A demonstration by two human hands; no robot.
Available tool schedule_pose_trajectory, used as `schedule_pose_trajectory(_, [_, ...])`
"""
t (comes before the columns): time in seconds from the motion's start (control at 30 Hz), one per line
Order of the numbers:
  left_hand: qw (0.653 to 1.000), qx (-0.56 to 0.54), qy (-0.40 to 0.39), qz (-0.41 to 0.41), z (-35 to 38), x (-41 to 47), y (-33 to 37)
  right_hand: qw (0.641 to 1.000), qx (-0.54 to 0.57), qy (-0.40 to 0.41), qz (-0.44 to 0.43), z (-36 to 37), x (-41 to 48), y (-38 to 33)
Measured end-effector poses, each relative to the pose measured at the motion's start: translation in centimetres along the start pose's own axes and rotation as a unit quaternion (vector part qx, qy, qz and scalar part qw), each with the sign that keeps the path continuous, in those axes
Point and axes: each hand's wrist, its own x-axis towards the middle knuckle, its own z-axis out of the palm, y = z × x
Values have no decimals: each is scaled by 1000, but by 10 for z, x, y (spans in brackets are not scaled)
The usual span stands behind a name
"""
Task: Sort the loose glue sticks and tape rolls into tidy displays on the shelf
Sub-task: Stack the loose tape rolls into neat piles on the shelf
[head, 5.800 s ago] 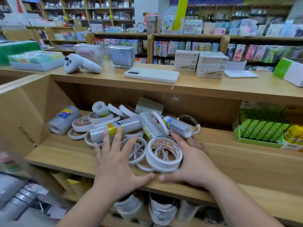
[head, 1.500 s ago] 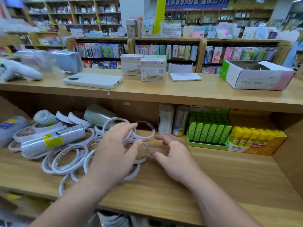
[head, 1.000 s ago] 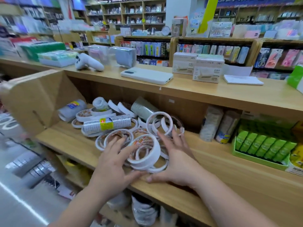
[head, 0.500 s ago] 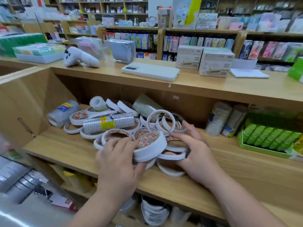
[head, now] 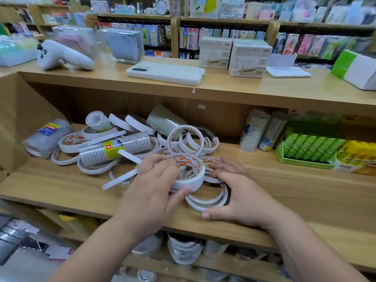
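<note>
Tape rolls (head: 130,143) heaped, wooden shelf (head: 295,192) | shop aisle | left hand (head: 150,192) grips roll (head: 190,177) | right hand (head: 244,197) relaxed

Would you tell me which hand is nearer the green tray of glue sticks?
Right. The right hand rests left of the green tray; the left hand, holding a tape roll, is farther left.

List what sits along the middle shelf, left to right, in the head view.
Blue-label tape pack → loose tape rolls → upright white pack → second upright pack → green glue sticks → yellow glue sticks.
</note>
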Motion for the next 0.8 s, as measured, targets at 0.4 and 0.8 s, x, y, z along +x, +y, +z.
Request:
schedule_pose_trajectory(0.4, [997, 17, -47, 54, 4, 7, -2, 995, -84, 54, 1, -9, -4, 11])
schedule_pose_trajectory(0.8, [999, 17, 14, -41, 7, 19, 36, 985, -62, 130, 93, -33, -42, 61])
